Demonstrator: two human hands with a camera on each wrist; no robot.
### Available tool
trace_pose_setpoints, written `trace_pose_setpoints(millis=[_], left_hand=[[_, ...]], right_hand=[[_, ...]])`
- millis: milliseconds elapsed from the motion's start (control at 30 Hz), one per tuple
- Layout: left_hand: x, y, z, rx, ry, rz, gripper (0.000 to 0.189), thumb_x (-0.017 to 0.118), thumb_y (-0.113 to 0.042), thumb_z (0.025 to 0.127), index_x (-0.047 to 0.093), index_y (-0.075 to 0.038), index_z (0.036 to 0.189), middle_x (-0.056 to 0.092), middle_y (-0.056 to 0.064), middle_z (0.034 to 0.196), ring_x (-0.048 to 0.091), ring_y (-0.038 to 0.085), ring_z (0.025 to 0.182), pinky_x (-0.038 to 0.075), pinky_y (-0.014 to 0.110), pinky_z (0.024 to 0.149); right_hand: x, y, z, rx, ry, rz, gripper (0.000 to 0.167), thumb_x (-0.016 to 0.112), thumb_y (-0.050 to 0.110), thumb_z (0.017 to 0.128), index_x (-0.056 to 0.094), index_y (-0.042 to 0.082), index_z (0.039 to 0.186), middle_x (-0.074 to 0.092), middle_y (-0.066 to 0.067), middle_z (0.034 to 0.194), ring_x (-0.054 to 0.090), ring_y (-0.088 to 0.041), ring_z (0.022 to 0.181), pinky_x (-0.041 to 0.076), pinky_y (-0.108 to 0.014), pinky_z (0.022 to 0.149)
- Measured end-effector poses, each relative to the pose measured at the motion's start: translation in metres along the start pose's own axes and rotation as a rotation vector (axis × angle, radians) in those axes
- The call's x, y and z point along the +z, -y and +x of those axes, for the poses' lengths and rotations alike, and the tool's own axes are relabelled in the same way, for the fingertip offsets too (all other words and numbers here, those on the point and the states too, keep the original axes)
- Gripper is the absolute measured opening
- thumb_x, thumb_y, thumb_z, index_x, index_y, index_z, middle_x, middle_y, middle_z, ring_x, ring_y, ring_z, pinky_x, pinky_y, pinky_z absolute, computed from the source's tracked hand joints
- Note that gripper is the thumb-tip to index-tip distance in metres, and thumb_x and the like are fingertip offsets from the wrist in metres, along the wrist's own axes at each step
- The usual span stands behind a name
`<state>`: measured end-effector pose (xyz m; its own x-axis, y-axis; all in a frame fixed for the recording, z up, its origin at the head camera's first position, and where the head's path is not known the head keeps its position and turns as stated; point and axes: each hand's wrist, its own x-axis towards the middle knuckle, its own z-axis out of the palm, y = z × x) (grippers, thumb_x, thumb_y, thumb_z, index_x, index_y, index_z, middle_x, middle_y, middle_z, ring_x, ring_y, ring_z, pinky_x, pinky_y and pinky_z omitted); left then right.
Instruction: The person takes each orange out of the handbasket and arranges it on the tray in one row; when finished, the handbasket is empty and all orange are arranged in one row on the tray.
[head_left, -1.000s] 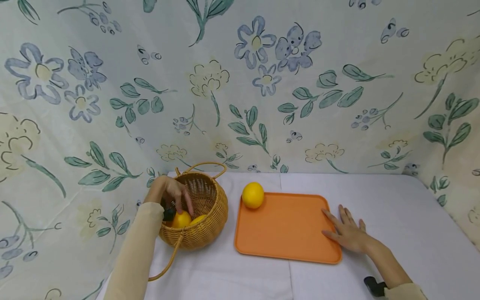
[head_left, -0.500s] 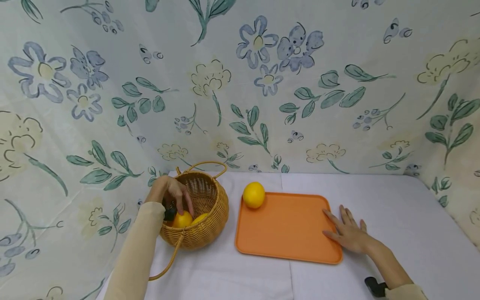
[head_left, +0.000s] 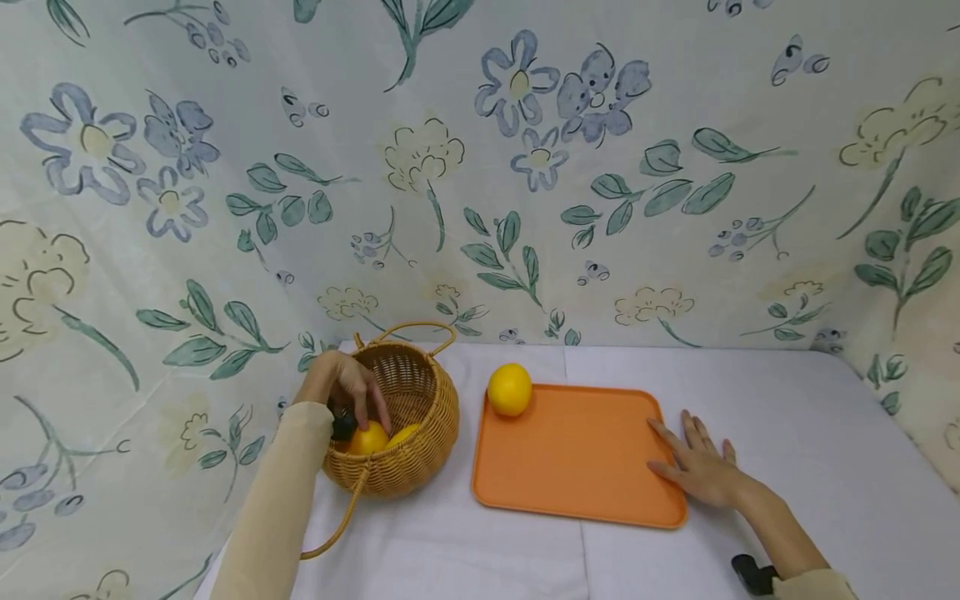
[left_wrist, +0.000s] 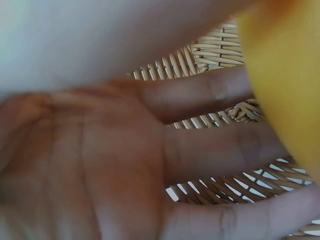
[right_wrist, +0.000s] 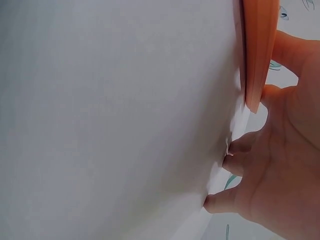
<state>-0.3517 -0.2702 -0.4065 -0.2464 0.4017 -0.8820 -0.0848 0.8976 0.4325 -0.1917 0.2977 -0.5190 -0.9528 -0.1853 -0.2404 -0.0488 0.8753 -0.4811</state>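
Note:
My left hand (head_left: 352, 390) reaches down into a round wicker basket (head_left: 423, 454) and grips a round, orange-yellow fruit (head_left: 370, 438). In the left wrist view, the thumb crosses above and the fingers (left_wrist: 200, 150) reach to the fruit's smooth yellow side (left_wrist: 290, 75). Another yellow fruit (head_left: 405, 434) lies beside it in the basket, partly hidden by the rim. My right hand (head_left: 705, 468) rests spread at the right edge of an orange tray (head_left: 577, 454), thumb and forefinger over the rim, the other fingertips down on the white cloth. A similar round yellow fruit (head_left: 509, 389) sits at the tray's far left corner.
The basket has two looped handles, one standing up behind (head_left: 420, 325), one hanging toward the front left (head_left: 341, 525). A white cloth (head_left: 450, 550) covers the table. A floral curtain (head_left: 480, 183) hangs behind it and along both sides.
The head view has shifted slightly, moving everything a little to the right in the picture. Both hands keep nearly the same pose, the left still at the fruit in the basket.

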Motion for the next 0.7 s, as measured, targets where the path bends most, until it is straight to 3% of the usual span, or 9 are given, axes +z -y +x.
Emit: trace_pose_setpoints(millis=[200,300,433,533,700], left_hand=[[0.0015,-0.0025,0.0002,-0.023,0.001,-0.041,0.035,0.072,-0.002,0.093,0.077,-0.014,0.125,0.074,-0.001,0.104,0.052,0.011,0.08,0.032,0.021,0.056],[0.003,-0.0028,-0.0007,-0.031,0.004,-0.058,0.035,0.072,-0.002,0.093,0.077,-0.014,0.125,0.075,-0.001,0.107,0.055,0.011,0.083,0.035,0.021,0.059],[0.0028,-0.005,-0.0015,-0.015,0.052,-0.102,0.037,0.066,0.003,0.096,0.073,-0.01,0.13,0.074,0.002,0.12,0.06,0.013,0.1,0.053,0.023,0.08],[0.0014,-0.0056,-0.0006,-0.007,0.095,-0.132,0.039,0.061,0.006,0.098,0.07,-0.007,0.134,0.071,0.004,0.128,0.061,0.015,0.111,0.055,0.031,0.1],[0.0,-0.0028,0.0027,-0.016,0.108,-0.138,0.038,0.063,0.004,0.098,0.072,-0.009,0.132,0.07,0.005,0.131,0.061,0.015,0.111,0.055,0.032,0.101]], right_hand=[[-0.0004,-0.0001,-0.0007,-0.003,-0.007,-0.005,0.085,0.058,0.057,0.1,0.027,0.007,0.161,-0.008,-0.046,0.161,-0.008,-0.066,0.147,-0.014,-0.087,0.106],[0.0001,0.0003,-0.0004,-0.002,-0.001,-0.005,0.085,0.058,0.057,0.1,0.027,0.007,0.161,-0.008,-0.045,0.162,-0.007,-0.066,0.147,-0.014,-0.087,0.106],[0.0004,-0.0001,0.0002,-0.004,-0.005,-0.007,0.085,0.058,0.056,0.1,0.027,0.006,0.161,-0.008,-0.046,0.161,-0.007,-0.067,0.147,-0.014,-0.088,0.105],[0.0009,-0.0004,0.0012,-0.004,-0.007,-0.009,0.085,0.059,0.056,0.1,0.027,0.006,0.161,-0.008,-0.046,0.161,-0.007,-0.067,0.146,-0.014,-0.088,0.105],[0.002,-0.0012,0.0024,0.012,0.004,-0.013,0.087,0.058,0.059,0.099,0.026,0.006,0.161,-0.009,-0.046,0.161,-0.009,-0.067,0.147,-0.015,-0.088,0.105]])
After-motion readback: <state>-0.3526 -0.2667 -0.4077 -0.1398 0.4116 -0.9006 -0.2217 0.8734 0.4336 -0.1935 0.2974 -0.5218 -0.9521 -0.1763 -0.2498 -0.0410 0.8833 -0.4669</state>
